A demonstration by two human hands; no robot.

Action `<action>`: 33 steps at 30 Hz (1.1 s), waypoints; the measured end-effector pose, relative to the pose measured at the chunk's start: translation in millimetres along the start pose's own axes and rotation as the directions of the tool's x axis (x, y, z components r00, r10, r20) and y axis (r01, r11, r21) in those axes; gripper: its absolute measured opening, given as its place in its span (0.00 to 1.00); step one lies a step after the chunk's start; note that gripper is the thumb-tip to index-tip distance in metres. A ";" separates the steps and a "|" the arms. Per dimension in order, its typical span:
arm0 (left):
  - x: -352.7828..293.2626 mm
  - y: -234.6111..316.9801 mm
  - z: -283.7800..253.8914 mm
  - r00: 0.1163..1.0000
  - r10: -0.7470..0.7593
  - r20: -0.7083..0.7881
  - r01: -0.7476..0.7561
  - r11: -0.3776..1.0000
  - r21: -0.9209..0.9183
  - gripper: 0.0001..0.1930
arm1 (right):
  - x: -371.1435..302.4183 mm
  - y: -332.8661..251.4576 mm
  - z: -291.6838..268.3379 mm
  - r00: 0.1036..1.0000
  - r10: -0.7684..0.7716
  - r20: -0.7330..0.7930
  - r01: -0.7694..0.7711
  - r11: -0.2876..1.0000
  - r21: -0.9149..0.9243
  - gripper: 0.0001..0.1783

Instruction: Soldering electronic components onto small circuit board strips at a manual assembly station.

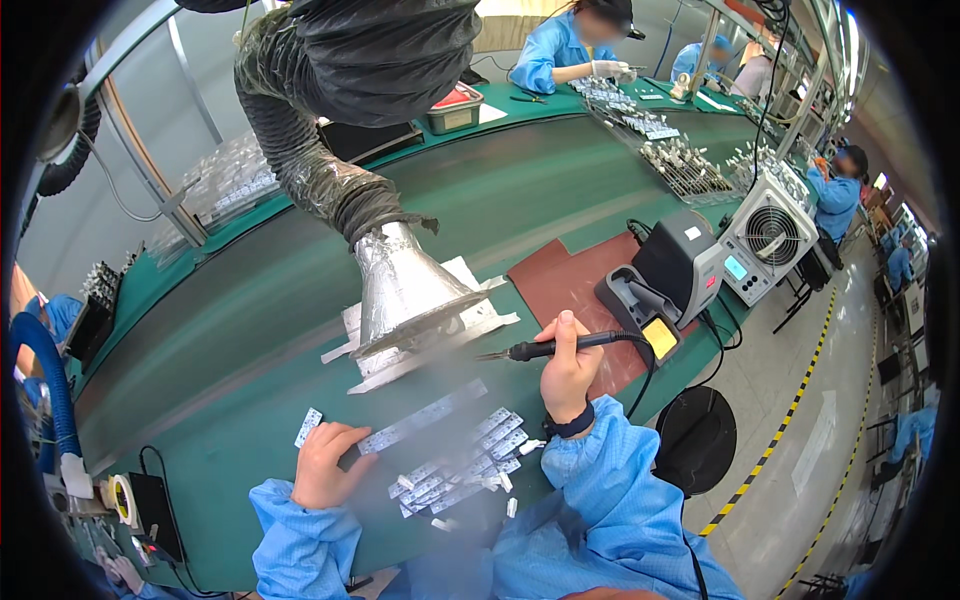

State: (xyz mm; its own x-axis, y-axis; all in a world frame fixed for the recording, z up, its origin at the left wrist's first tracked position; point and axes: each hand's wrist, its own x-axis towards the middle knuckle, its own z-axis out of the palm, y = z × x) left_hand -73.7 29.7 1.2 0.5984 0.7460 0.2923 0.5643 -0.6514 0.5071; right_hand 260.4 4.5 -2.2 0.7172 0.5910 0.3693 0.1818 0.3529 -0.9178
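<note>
In my right hand (570,370) is a black-handled soldering iron (560,346), its thin metal tip pointing left above the bench. My left hand (328,465) has thumb and fingertips at the near left end of a long, pale circuit board strip (425,418), pinching it at the edges. Haze blurs part of this strip. Just beyond the left hand lies a small circuit board piece (309,427). Between my forearms is a loose pile of circuit board strips (465,465), with several small white connectors (505,482) on and around it.
A metal fume hood (405,285) on a black duct hangs over the green bench. On the right stand a soldering station (680,268), an iron holder with a yellow sponge (660,338) and a fan unit (768,240). Co-workers sit across the bench and farther right.
</note>
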 end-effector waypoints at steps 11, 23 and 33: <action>-10.3 -0.1 -2.0 0.999 -0.022 0.044 0.021 1.000 0.015 0.21 | -7.8 -1.2 2.6 0.997 0.071 0.013 -0.071 0.997 0.008 0.28; 0.5 -7.3 -3.7 0.995 -0.002 0.100 -0.002 0.999 0.039 0.19 | 3.0 22.6 -1.1 0.995 0.039 -0.090 -0.021 0.981 0.192 0.23; -4.3 -6.9 -4.7 0.998 0.044 0.055 -0.047 0.998 0.045 0.17 | -0.2 20.7 -1.6 0.996 0.007 -0.088 0.007 0.987 0.158 0.26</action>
State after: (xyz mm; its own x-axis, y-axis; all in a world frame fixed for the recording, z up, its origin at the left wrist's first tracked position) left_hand -82.8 31.6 0.2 0.6530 0.7077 0.2698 0.5608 -0.6912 0.4558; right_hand 265.2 10.5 -21.4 0.7748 0.5272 0.3489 0.0785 0.4674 -0.8805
